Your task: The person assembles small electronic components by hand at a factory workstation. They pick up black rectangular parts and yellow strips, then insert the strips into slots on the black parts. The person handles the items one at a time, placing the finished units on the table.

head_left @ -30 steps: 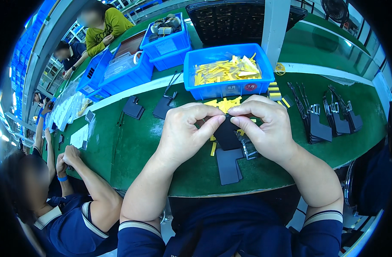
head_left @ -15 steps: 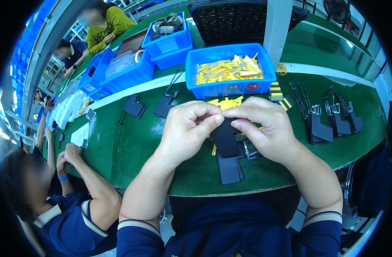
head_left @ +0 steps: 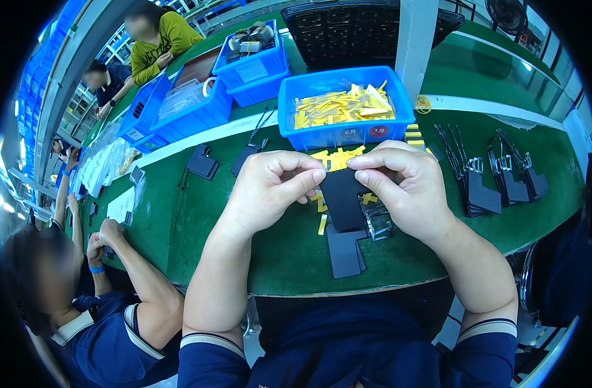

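Between my hands is a flat black rectangular piece (head_left: pixel 342 202), its long side pointing toward me. My left hand (head_left: pixel 270 191) pinches its upper left corner between thumb and fingers. My right hand (head_left: pixel 404 184) grips the upper right corner the same way. Below it, dark grey flat pieces (head_left: pixel 345 255) lie overlapped on the table. A shiny clear-looking part (head_left: pixel 379 224) sits to their right, partly behind the right hand. Yellow strips (head_left: pixel 336 160) are heaped just beyond my fingertips, and more lie beside the black piece.
A blue bin (head_left: pixel 322 137) of yellow strips stands beyond my hands on the green table (head_left: pixel 205 249). Stacks of dark plates with black cables (head_left: pixel 482 194) lie at right. Other blue bins (head_left: pixel 196 113) stand at the far left. A co-worker (head_left: pixel 115 323) sits at my left.
My hands have moved apart, from nearly touching at the top edge to the black piece's two upper corners. More of the piece and of the yellow strips beyond now shows.
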`<state>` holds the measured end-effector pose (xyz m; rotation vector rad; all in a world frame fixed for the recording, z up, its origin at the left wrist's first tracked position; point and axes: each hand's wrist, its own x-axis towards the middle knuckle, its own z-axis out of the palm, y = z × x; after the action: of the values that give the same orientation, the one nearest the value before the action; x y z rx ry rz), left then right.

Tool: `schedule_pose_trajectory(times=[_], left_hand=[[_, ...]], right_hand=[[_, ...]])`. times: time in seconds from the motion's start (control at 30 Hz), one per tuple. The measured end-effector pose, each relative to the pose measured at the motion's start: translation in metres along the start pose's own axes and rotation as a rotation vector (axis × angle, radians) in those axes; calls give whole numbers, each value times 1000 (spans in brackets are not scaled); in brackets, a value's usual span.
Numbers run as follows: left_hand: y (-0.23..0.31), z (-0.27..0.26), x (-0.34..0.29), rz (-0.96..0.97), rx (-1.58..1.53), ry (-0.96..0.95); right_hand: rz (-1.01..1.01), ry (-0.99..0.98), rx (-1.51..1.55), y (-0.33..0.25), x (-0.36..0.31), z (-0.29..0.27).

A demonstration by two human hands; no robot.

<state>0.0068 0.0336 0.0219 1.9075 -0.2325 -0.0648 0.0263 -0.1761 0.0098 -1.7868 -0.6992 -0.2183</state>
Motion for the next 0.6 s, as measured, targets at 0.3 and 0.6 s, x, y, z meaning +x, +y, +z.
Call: schedule_pose_trajectory(times=[0.3, 0.6], left_hand=[[-7, -5, 4, 185, 264, -73], [-11, -3, 3, 155, 67, -124]], right_hand=[[-120, -38, -76, 4, -2, 2], [-76, -35, -46, 2, 0, 0]])
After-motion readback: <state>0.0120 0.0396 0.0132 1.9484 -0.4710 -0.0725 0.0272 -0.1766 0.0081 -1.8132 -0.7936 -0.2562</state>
